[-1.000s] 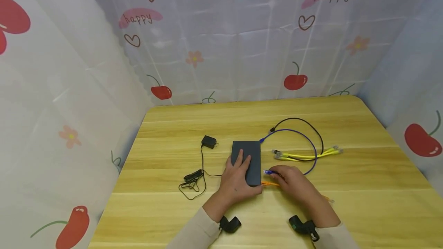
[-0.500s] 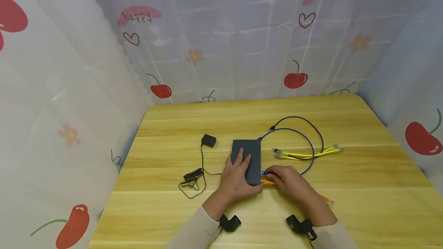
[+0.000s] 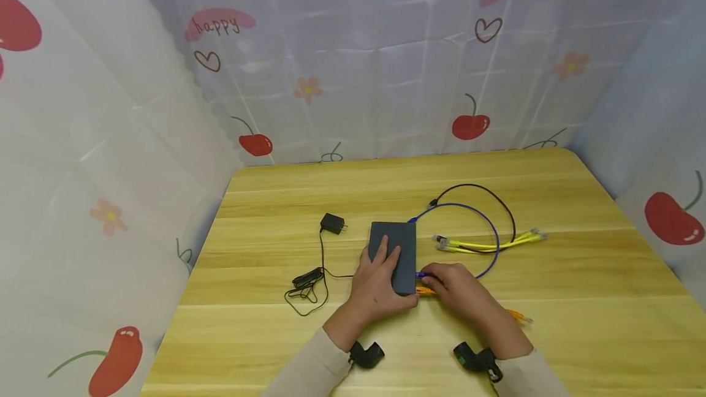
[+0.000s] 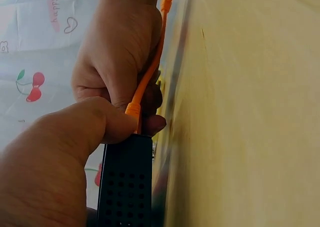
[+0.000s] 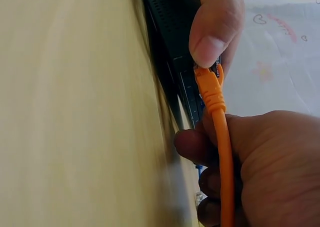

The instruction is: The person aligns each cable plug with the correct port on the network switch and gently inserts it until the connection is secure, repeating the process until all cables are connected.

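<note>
In the head view a dark, flat network switch [image 3: 405, 247] lies on the wooden table. My left hand [image 3: 375, 290] rests on it with fingers spread over its top and the thumb at the near right corner. The right hand [image 3: 463, 293] pinches one plug [image 3: 421, 274] of a blue network cable [image 3: 495, 234] right at the switch's right side. That cable's other plug [image 3: 412, 220] meets the switch's far right corner. An orange network cable [image 5: 226, 152] is plugged in beside my left thumb [image 5: 210, 49] and runs past the right hand, which partly hides it in the head view.
A black power adapter [image 3: 333, 223] with a bundled cord [image 3: 307, 279] lies left of the switch. Several yellow network cables [image 3: 488, 247] and a black cable [image 3: 510, 213] lie to the right. A printed curtain [image 3: 380, 97] hangs behind the table.
The right hand has moved slightly left, bringing the blue cable's plug from a small gap up to the switch's side. The left hand has stayed in place on the switch.
</note>
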Demonstrator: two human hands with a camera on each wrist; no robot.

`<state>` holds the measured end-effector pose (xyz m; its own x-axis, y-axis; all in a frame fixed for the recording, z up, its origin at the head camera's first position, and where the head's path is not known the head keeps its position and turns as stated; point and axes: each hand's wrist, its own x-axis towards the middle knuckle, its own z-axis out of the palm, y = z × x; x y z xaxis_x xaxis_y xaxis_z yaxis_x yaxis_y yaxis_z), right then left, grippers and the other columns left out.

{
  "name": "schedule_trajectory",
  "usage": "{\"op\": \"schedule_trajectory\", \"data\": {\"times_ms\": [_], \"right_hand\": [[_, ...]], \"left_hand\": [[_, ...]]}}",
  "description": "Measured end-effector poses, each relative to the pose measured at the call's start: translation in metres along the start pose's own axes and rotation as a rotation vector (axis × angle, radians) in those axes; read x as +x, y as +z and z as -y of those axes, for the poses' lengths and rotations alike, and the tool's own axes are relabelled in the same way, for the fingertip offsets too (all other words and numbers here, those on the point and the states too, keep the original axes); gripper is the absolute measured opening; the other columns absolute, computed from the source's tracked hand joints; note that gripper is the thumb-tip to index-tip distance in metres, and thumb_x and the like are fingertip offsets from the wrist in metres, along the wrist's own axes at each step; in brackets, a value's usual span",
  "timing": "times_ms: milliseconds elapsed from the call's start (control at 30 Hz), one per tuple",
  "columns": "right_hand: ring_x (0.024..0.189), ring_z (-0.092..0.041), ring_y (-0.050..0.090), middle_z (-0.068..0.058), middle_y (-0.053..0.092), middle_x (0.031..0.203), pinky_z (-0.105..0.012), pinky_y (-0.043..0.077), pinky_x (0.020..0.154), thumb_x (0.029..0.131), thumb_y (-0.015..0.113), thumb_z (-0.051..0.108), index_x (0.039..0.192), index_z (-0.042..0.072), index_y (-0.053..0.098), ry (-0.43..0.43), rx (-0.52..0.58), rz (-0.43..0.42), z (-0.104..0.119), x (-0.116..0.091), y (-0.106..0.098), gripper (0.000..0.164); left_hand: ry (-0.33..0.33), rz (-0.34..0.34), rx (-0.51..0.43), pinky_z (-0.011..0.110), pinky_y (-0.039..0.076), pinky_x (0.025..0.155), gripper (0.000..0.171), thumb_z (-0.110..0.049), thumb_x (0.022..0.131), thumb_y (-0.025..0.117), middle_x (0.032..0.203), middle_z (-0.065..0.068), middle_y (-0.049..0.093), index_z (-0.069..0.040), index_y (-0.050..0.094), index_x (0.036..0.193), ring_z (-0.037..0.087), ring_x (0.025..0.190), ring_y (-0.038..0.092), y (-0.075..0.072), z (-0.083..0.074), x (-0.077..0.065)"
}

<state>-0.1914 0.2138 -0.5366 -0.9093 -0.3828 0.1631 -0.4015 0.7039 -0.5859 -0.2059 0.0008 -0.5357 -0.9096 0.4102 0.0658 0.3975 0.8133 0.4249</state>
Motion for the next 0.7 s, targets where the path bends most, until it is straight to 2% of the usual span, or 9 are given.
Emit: {"op": "schedule_trajectory", "data": {"times_ms": [467, 700], "right_hand": [[0.082, -0.005, 0.065, 0.005, 0.072, 0.093, -0.03, 0.054, 0.073, 0.097, 0.065, 0.012, 0.105, 0.013, 0.072, -0.018, -0.033, 0.011, 0.0016, 0.0006, -0.0008, 0.011], [0.086, -0.008, 0.067, 0.006, 0.072, 0.095, -0.032, 0.054, 0.075, 0.096, 0.066, 0.012, 0.104, 0.013, 0.073, -0.014, -0.041, -0.007, 0.0023, 0.0011, 0.0009, 0.011]], "left_hand": [[0.015, 0.021, 0.034, 0.055, 0.034, 0.111, 0.101, -0.067, 0.073, 0.069, 0.167, 0.007, 0.014, -0.022, 0.035, 0.157, 0.052, 0.147, 0.014, 0.0019, -0.0034, 0.0034], [-0.012, 0.022, 0.014, 0.057, 0.035, 0.109, 0.101, -0.067, 0.072, 0.069, 0.167, 0.007, 0.015, -0.023, 0.036, 0.156, 0.051, 0.147, 0.014, 0.0014, -0.0035, 0.0015]]}}
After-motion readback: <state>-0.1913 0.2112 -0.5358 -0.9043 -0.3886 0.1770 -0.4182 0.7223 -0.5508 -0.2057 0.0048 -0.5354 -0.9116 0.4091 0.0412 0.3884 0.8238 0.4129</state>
